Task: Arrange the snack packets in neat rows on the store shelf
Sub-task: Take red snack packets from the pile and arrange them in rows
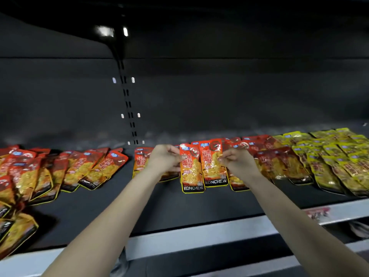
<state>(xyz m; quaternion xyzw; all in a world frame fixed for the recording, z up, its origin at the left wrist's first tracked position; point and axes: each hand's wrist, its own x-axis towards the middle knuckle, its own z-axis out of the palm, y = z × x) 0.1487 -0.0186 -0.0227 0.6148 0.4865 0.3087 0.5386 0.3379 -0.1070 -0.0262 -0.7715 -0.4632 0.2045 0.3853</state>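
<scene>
Orange packet is pinched by the left hand. Just beside it, the right hand pinches another orange packet.

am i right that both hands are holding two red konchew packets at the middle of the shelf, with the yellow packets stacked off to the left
Not quite. The yellow packets lie off to the right, not the left; the left side holds more red ones. The head view shows it. The rest stands: left hand and right hand hold two red Konchew packets at the middle of the shelf.
</scene>
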